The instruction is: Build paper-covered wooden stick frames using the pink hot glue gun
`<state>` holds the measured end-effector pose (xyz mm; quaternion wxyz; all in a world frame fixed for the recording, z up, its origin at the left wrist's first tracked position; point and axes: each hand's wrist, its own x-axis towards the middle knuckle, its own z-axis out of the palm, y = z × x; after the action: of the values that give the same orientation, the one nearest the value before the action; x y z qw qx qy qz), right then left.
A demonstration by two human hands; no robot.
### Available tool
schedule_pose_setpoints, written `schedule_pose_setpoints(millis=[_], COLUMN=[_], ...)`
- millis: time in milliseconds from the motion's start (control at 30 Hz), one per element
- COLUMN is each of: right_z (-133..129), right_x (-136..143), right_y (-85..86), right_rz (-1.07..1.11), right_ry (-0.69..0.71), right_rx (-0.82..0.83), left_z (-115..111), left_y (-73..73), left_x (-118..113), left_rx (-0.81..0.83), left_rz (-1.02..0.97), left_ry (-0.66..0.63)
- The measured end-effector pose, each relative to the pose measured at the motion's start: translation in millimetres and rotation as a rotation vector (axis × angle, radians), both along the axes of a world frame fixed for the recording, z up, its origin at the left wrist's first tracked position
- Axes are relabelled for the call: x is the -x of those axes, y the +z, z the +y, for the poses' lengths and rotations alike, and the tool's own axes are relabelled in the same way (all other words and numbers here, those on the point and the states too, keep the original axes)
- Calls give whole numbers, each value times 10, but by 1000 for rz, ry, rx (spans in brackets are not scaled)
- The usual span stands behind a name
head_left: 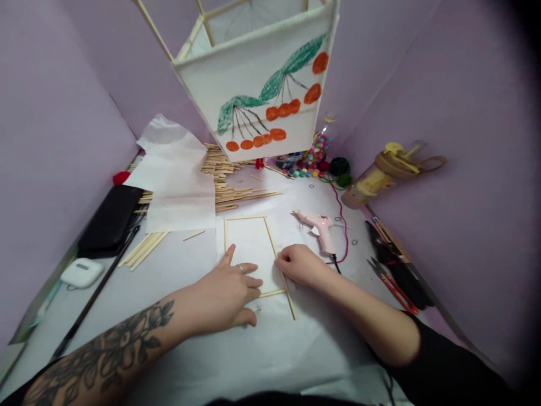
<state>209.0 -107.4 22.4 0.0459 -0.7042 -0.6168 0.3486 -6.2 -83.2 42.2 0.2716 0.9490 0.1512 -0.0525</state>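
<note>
A rectangle of thin wooden sticks [247, 218] lies on a white sheet of paper [249, 239]. My left hand [236, 287] rests over its left and lower part, fingers spread and flat, with a ring on one finger. At the rectangle's right side my right hand [300, 264] is closed, its fingertips pinching the long wooden stick [291, 304]. That stick runs past the lower corner toward me. To the right of the rectangle lies a pink glue gun [323, 231] with a small orange light on it.
A white lantern [253, 73] painted with cherries hangs above. White cloth or paper [177, 180] partly covers piled wooden sticks [224, 160]. A black case [110, 220] and white earbud case [82, 273] are left; a tumbler [376, 175] and red-handled snips [393, 287] are right.
</note>
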Motion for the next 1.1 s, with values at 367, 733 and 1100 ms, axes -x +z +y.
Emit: schedule_pose_setpoints(millis=[367, 733, 1100], right_z=[-26, -124, -101], right_x=[-339, -119, -258], right_y=[4, -95, 15], right_rz=[235, -37, 367], right_ry=[-65, 76, -43], right_rx=[95, -35, 273], left_z=[55, 72, 47], left_y=[-7, -145, -147], left_x=[-52, -21, -25], left_rx=[71, 52, 37], left_rz=[-13, -60, -61], left_ry=[36, 48, 41])
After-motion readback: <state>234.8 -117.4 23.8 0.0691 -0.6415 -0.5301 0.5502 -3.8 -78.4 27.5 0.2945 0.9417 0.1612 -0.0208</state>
